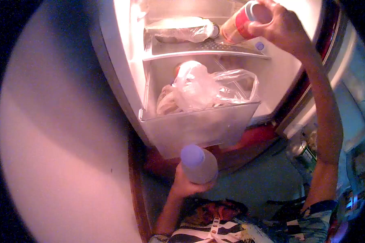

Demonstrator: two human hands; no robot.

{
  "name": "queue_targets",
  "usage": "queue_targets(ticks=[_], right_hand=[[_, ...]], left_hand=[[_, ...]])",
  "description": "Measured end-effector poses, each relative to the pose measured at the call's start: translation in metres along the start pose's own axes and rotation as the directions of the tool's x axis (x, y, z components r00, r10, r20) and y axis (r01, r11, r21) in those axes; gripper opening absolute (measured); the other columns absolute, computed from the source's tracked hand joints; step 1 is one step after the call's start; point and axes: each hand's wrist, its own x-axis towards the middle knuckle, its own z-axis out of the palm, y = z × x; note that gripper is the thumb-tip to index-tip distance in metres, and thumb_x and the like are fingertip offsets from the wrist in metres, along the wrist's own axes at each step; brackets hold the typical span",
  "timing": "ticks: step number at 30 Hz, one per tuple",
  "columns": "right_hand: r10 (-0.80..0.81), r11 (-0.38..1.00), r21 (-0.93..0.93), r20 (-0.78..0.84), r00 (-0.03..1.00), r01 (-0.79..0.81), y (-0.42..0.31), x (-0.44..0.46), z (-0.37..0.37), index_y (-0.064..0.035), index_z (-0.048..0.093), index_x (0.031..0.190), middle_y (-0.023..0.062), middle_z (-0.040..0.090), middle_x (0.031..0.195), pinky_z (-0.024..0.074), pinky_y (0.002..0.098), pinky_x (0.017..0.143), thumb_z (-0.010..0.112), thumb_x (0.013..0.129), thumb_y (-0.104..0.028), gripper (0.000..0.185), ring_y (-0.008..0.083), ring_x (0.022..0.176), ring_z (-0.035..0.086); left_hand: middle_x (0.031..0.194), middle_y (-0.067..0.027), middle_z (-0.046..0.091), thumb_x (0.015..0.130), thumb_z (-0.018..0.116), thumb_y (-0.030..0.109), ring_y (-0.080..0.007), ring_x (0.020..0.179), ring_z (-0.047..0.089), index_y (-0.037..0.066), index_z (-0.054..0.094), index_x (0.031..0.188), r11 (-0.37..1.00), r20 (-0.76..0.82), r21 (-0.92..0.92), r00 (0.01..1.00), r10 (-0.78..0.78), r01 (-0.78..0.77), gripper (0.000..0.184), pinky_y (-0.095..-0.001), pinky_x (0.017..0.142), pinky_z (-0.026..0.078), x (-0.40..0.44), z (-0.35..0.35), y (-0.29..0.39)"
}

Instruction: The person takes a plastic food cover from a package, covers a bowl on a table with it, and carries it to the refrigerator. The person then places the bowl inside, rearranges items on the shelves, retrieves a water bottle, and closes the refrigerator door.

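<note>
My left hand (186, 185) is wrapped round a pale bottle (202, 168) with a lilac cap, held upright in front of the fridge drawer. Up at the fridge shelf, my right hand (286, 32) grips a red and cream can (236, 27) by its end, and the can is tilted. Whether the can touches the shelf (207, 53) I cannot tell. Beside it on the shelf lies a package in clear plastic (178, 30). A small lilac cap (259, 46) shows below the right hand.
The clear drawer (190, 131) is pulled out and holds a white plastic bag (196, 87) and other bagged things. A plain pale wall (65, 154) rises at the left. The open fridge door (308, 105) stands at the right, with a metallic can (302, 150) beyond it.
</note>
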Motion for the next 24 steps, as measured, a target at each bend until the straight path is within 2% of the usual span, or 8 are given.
queue_targets(ticks=[1,4,8,15,18,19,22,24], right_hand=[[0.108,0.971,-0.223,0.082,0.991,-0.087,-0.013,-0.003,0.000,-0.0021,0.058,0.096,0.0196,0.046,0.116,0.0450,0.0352,0.086,0.066,0.069,-0.024,0.035,0.0265,0.103,0.049],[0.045,0.980,-0.185,-0.176,0.983,-0.078,0.044,-0.008,0.052,-0.0023,0.054,0.093,0.0173,0.061,0.079,0.0492,0.0375,0.072,0.069,0.060,-0.023,0.042,0.0315,0.077,0.061],[0.070,0.945,-0.307,-0.154,0.986,-0.116,0.082,-0.017,0.086,-0.0032,0.045,0.111,0.0182,0.054,0.104,0.0480,0.0394,0.080,0.067,0.062,-0.016,0.055,0.0327,0.094,0.056],[-0.125,0.971,-0.225,-0.201,0.972,0.079,0.099,-0.019,0.120,-0.0061,0.042,0.109,0.0149,0.050,0.105,0.0481,0.0416,0.074,0.064,0.064,-0.007,0.050,0.0342,0.091,0.055],[-0.193,0.969,-0.196,-0.222,0.956,0.150,0.124,-0.018,0.128,-0.0050,0.041,0.111,0.0157,0.049,0.106,0.0471,0.0415,0.076,0.067,0.064,-0.008,0.053,0.0347,0.091,0.054],[-0.192,0.969,-0.195,-0.217,0.957,0.150,0.136,-0.016,0.131,-0.0050,0.041,0.111,0.0157,0.049,0.106,0.0471,0.0415,0.076,0.067,0.064,-0.008,0.053,0.0347,0.091,0.054],[-0.323,0.927,-0.268,-0.221,0.920,0.262,0.147,-0.010,0.132,-0.0043,0.039,0.112,0.0161,0.049,0.106,0.0436,0.0422,0.082,0.071,0.063,-0.014,0.060,0.0358,0.097,0.051],[0.106,0.945,-0.313,0.029,0.994,-0.091,0.141,-0.006,0.123,-0.0040,0.037,0.115,0.0166,0.047,0.111,0.0400,0.0434,0.085,0.072,0.063,-0.019,0.064,0.0356,0.103,0.047]], left_hand=[[0.102,-0.0102,0.058,0.044,0.083,0.021,-0.0204,0.093,0.057,0.002,0.049,0.109,0.999,0.024,-0.036,0.999,-0.027,0.027,0.076,-0.0347,0.084,0.045,-0.006,-0.004,-0.003],[0.101,-0.0097,0.058,0.043,0.083,0.019,-0.0201,0.092,0.057,0.002,0.050,0.108,0.997,0.046,-0.024,0.996,-0.072,0.073,0.075,-0.0350,0.084,0.045,-0.014,-0.006,-0.005],[0.101,-0.0091,0.057,0.043,0.084,0.019,-0.0197,0.093,0.056,0.003,0.049,0.108,0.987,-0.027,-0.096,0.990,-0.135,0.132,0.076,-0.0358,0.084,0.045,-0.015,-0.004,-0.007],[0.107,-0.0104,0.053,0.042,0.085,0.019,-0.0219,0.099,0.053,0.004,0.041,0.115,0.991,-0.021,0.091,0.995,-0.094,0.095,0.087,-0.0370,0.087,0.043,-0.035,-0.007,-0.036],[0.108,-0.0107,0.051,0.041,0.085,0.018,-0.0229,0.100,0.051,0.004,0.038,0.116,0.757,-0.006,-0.467,0.854,-0.521,0.458,0.090,-0.0378,0.088,0.042,-0.042,-0.008,-0.056],[0.109,-0.0107,0.051,0.041,0.085,0.018,-0.0231,0.100,0.051,0.004,0.037,0.117,0.923,-0.047,-0.227,0.943,-0.330,0.312,0.091,-0.0381,0.088,0.042,-0.031,-0.006,-0.020],[0.110,-0.0109,0.050,0.040,0.085,0.018,-0.0235,0.101,0.050,0.004,0.037,0.117,0.987,-0.055,0.045,0.987,-0.151,0.154,0.091,-0.0391,0.089,0.041,-0.028,-0.004,0.003],[0.110,-0.0111,0.050,0.040,0.085,0.018,-0.0237,0.103,0.049,0.004,0.038,0.116,0.982,-0.075,0.055,0.981,-0.177,0.181,0.091,-0.0397,0.090,0.040,-0.030,-0.004,0.003]])
